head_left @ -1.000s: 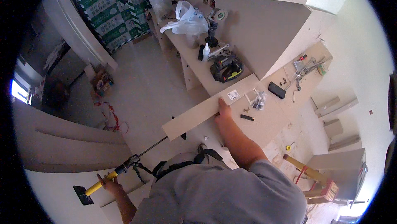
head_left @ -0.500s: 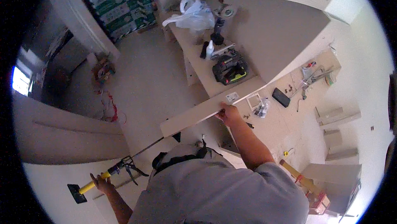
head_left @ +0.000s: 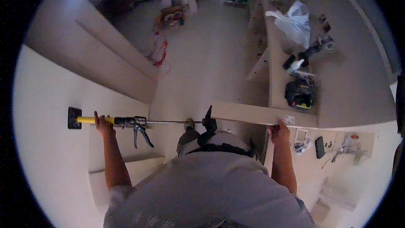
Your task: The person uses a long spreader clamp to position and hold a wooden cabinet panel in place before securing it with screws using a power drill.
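My left hand (head_left: pixel 105 127) is wrapped round the yellow tube of a telescopic support pole (head_left: pixel 130 122) with a black trigger grip. The pole lies level across the left. Its square black foot pad (head_left: pixel 74 118) is against or close to the white wall, and its other black pad stands at the near end of a long narrow board (head_left: pixel 247 113). At the board's lower edge, near a small white label, my right hand (head_left: pixel 279 133) closes on it with bent fingers; the fingertips are partly hidden. The board's right end meets the countertop and the upright panel.
On the counter to the right are a white plastic bag (head_left: pixel 295 22), a cordless power tool (head_left: pixel 315 50), a white bottle (head_left: pixel 295 65) and a black tool (head_left: pixel 300 92). A dark flat case (head_left: pixel 319 147) and small hardware lie nearer. Red strapping (head_left: pixel 161 53) and an open box (head_left: pixel 172 17) are on the floor.
My view has swung round to the left. The pole has gone from slanting to level, in line with the board, its inner pad now at the board's end. Both hands keep their holds.
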`<state>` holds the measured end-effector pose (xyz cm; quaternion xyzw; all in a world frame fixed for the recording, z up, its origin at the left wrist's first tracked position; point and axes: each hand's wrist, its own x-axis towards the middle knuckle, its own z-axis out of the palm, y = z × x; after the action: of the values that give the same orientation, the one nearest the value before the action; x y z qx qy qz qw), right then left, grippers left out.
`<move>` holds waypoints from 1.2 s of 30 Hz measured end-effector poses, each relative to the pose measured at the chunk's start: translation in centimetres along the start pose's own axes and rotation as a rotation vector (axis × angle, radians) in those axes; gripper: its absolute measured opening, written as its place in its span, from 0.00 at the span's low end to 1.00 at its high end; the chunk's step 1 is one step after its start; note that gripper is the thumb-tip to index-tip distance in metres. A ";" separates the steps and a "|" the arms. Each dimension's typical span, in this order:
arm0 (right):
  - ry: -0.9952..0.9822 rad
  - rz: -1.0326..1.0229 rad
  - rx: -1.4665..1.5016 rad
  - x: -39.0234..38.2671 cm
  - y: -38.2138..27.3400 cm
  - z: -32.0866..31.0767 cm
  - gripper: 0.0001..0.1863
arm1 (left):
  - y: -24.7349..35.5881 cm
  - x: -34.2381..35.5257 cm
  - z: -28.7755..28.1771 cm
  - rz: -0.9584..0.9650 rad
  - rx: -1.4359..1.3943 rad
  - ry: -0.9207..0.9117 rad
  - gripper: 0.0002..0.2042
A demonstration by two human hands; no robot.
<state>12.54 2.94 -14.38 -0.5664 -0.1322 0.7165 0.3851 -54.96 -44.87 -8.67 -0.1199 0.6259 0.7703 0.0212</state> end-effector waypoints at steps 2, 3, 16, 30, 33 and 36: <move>-0.006 -0.013 0.030 0.4 0.2 -0.4 0.14 | -0.4 -0.1 0.8 0.016 -0.016 0.010 0.28; -0.004 -0.026 0.051 0.4 0.1 -0.7 0.15 | -0.3 -0.7 1.5 0.034 0.003 0.004 0.28; -0.039 -0.195 0.103 -1.7 1.1 -0.7 0.12 | -0.6 3.7 0.1 0.018 -0.031 -0.058 0.27; 0.009 -0.248 0.399 -2.0 3.1 -1.2 0.24 | 1.1 4.7 -0.3 0.183 -0.016 -0.079 0.25; -0.107 -0.302 0.362 -2.2 3.3 -1.5 0.21 | 2.1 2.3 3.3 0.112 0.003 0.013 0.25; -0.085 -0.284 0.294 -3.1 2.6 -1.3 0.19 | -1.1 5.6 2.4 0.154 -0.020 -0.070 0.27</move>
<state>12.85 -1.28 -14.20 -0.4492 -0.1210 0.6898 0.5548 -60.53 -42.95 -10.46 -0.0445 0.6244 0.7796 -0.0174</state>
